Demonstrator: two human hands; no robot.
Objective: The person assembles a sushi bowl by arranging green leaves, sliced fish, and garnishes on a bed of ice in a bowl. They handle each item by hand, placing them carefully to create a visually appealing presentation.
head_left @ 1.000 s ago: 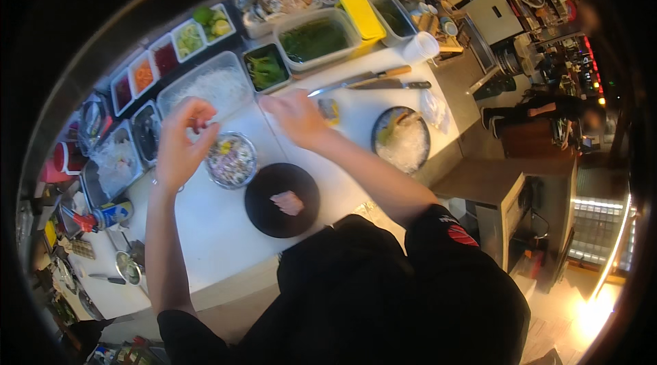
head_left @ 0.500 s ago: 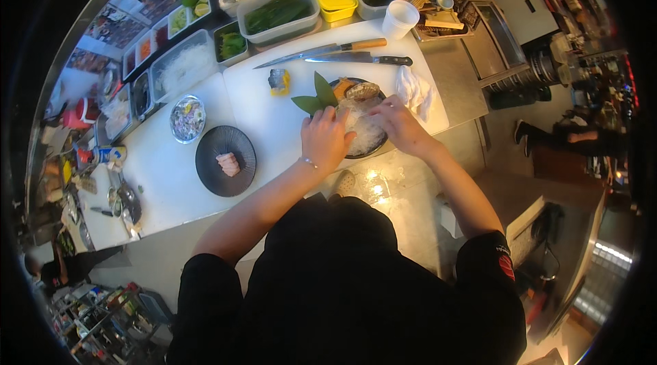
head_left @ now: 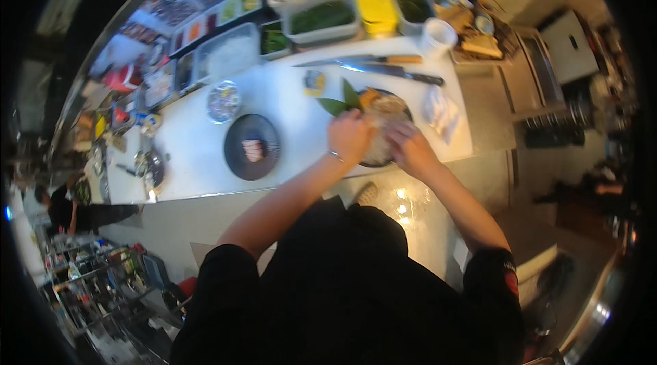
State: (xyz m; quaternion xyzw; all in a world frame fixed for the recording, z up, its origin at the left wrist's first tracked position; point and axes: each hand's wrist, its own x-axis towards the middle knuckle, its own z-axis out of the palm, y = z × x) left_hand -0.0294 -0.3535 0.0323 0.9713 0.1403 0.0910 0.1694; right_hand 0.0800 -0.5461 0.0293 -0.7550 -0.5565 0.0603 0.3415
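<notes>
white mound (head_left: 378, 152) lies between left grip (head_left: 350, 135) and right grip (head_left: 412, 148); cannot tell if either is closed.

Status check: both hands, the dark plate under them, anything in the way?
Both hands, left and right, low over plate; grip unclear. White heap between them. Knives beyond, cloth right, both apart from hands.

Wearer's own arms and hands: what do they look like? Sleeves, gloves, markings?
Left hand and right hand: no gloves visible. Left sleeve and right sleeve: black, short, ending around the elbows. Red mark on the right one, detail blurred. Thin, light-coloured bracelet on the left wrist. No cables seen.
</notes>
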